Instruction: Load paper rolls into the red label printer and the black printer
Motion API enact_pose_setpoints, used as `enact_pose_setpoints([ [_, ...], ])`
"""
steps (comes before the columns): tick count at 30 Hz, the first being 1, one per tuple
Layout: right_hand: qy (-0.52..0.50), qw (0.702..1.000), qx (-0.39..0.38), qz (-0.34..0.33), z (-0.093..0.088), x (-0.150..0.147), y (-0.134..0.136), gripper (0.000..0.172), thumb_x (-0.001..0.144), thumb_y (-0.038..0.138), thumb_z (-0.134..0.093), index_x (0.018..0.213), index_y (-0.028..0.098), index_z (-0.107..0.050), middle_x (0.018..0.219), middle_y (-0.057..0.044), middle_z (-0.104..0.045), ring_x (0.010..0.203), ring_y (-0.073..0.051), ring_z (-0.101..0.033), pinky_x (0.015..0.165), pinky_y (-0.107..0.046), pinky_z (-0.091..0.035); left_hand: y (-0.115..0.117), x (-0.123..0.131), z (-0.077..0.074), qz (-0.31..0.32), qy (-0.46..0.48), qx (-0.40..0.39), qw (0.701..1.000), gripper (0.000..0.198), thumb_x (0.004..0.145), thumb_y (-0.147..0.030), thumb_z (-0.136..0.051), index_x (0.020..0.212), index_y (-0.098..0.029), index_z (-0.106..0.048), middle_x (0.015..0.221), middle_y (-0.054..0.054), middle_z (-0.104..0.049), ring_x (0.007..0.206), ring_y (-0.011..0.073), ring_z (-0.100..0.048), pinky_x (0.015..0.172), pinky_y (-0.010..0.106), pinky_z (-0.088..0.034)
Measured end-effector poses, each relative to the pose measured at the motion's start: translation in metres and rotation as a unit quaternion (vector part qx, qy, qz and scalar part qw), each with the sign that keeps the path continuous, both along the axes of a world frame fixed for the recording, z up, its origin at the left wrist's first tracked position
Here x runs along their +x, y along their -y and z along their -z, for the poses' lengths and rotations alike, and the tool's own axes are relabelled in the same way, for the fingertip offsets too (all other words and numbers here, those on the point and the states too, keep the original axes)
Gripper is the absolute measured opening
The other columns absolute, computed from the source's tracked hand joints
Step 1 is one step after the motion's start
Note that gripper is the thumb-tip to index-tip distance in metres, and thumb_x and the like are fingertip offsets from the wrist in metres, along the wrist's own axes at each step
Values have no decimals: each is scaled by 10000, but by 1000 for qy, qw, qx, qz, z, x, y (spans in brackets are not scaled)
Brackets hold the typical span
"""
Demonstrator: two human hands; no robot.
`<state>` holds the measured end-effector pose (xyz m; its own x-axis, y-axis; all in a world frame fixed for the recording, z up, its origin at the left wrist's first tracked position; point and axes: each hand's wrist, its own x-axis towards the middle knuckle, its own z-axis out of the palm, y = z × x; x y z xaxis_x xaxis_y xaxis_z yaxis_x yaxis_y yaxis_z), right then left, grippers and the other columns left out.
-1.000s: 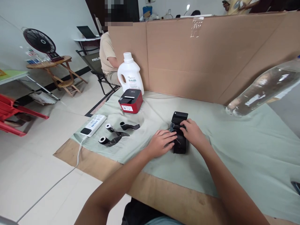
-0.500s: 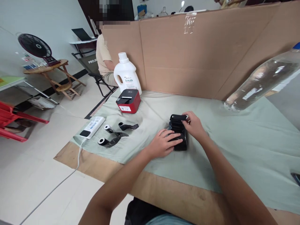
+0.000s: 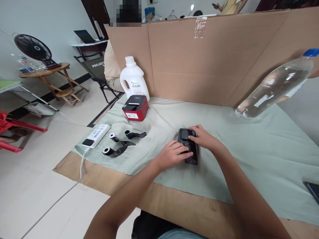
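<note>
Diffuse, fairly bright indoor light. Soft shadows on cloth [image 3: 254, 156]; glare on bottle [image 3: 276, 84]. Wide-angle stretch toward edges.

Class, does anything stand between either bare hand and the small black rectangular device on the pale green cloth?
Nothing visible does: the left hand lies across the black device, and the right hand touches its far end.

Near the centre I have a black device [image 3: 193, 145] on a plain pale green cloth [image 3: 261, 149], with the tabletop [image 3: 174, 196] showing tan wood below. Left of centre I see a red box [image 3: 142, 111] with a black top and white label, a white jug [image 3: 138, 74], and black rolls [image 3: 119, 151], two with white ends. At right, my clear bottle [image 3: 276, 84] wears a blue cap [image 3: 311, 52]; the cardboard [image 3: 204, 69] is plain brown.
</note>
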<state>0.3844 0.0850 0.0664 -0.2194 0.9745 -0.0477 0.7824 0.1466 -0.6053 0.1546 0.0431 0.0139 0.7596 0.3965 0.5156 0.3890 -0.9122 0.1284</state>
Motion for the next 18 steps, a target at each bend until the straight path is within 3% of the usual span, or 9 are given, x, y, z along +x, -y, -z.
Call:
enact_pose_setpoints([
  [8, 51, 996, -68, 35, -5, -9, 0, 390, 914, 191, -568, 1299, 245, -537, 1302, -114, -435, 977, -202, -658, 983, -378, -495, 0, 0, -3, 18, -1, -15, 1000, 402, 1051, -210, -402, 1349, -302, -656, 1215, 63, -727, 972, 179, -650, 825, 338, -466],
  [11, 79, 993, -59, 66, -11, -27, 10, 409, 929, 340, -596, 1316, 230, -522, 1285, -141, -440, 899, -224, -676, 895, -394, -517, 2, -2, -5, 26, 3, 2, 1000, 369, 1049, -225, -427, 1313, -283, -678, 1192, 68, -734, 938, 177, -658, 781, 324, -478],
  [14, 132, 982, -49, 124, -17, -57, 22, 652, 827, 576, -687, 1332, 207, -501, 1281, -193, -449, 872, -303, -685, 805, -447, -524, 6, -3, -8, 74, 15, 8, 997, 297, 1046, -315, -492, 1245, -280, -710, 1163, 65, -743, 968, 178, -667, 822, 322, -508],
  [18, 180, 974, -38, 134, -27, -75, 35, 685, 720, 527, -763, 1280, 224, -509, 1313, -199, -448, 894, -344, -686, 753, -434, -519, 18, 2, -11, 127, 35, 0, 991, 263, 1027, -358, -546, 1196, -263, -724, 1120, 60, -768, 1053, 199, -677, 938, 354, -520],
])
